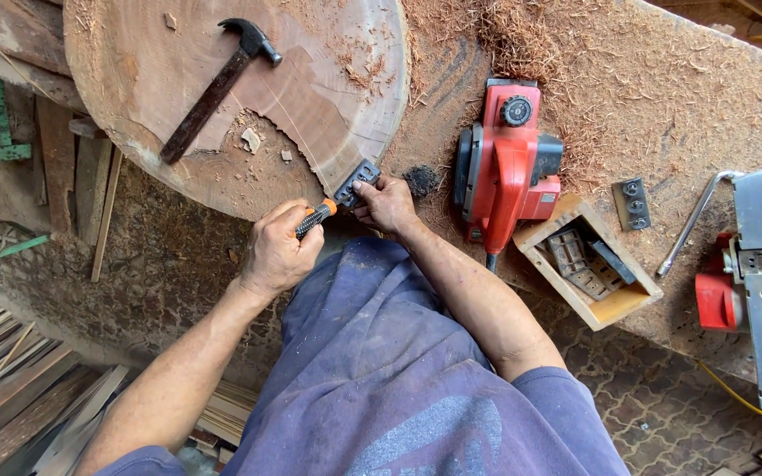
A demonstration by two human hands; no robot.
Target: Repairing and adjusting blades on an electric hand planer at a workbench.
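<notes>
On a sawdust-strewn wooden counter (681,106), the left hand (277,251) is gripping an orange-and-black-handled screwdriver (315,218) while the right hand (387,204) is pinching a grey metal blade holder (357,182) beside a red electric planer (506,163).

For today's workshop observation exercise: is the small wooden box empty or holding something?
Holding something: the open-topped wooden box beside the red planer contains dark metal parts.

This is a woodworking workshop: shavings (522,35) cover the bench (681,97), where a red planer (504,167) lies near a hammer (218,84) on a wood slab (310,97), and planks (19,397) lie on the floor.
</notes>
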